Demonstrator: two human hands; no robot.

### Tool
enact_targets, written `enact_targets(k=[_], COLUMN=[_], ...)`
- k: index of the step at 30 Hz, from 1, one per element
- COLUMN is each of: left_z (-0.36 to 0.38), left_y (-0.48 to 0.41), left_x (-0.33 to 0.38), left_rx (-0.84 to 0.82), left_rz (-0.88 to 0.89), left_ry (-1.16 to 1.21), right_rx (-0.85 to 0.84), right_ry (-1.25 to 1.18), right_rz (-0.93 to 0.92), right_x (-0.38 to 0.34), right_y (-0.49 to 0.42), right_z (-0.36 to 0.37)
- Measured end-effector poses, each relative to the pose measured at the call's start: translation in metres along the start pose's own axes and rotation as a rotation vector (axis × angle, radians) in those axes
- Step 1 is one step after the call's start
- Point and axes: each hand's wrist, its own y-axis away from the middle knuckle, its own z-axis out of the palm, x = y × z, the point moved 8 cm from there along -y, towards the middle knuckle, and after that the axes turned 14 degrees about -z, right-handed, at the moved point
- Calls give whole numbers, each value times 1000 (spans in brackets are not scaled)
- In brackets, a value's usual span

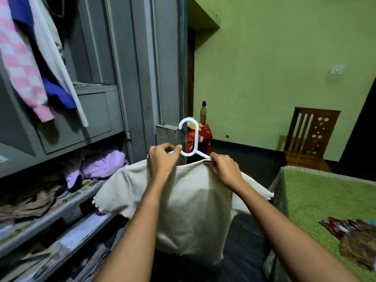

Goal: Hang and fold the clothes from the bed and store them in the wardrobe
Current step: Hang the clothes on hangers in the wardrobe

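Head view, centre frame: your left hand [162, 162] grips the white hanger [196, 139], your right hand [223, 169] pinches the cream top [193, 210] onto it; level both shoulders before hanging.

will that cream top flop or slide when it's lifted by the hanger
Probably floppy: the cream top drapes limp, sleeves sagging. Likely light: a thin white hanger bears it. It may slip: the right hand pinches its neckline at the hanger arm.

The top [191, 200] is cream. The hanger [188, 139] is white. The wardrobe [138, 78] is grey. One shirt [20, 68] has pink and white squares. The wall [274, 68] and bed cover [315, 196] are green.
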Motion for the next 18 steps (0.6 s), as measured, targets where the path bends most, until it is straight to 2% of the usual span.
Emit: enact_targets(k=[2, 4, 10, 13, 18], left_z=[-5, 1, 13, 21, 10], left_y=[11, 23, 26, 19, 6], left_x=[18, 34, 31, 32, 58], left_rx=[130, 148, 167, 152, 227], left_rz=[104, 150, 21, -37, 10], left_ry=[25, 62, 174, 108, 8], right_rx=[22, 49, 57, 57, -16], right_ry=[-18, -30, -66, -98, -15], right_rz=[7, 8, 31, 24, -26], right_x=[-11, -23, -36, -39, -40], right_y=[-5, -9, -13, -9, -8], right_z=[0, 0, -4, -9, -28])
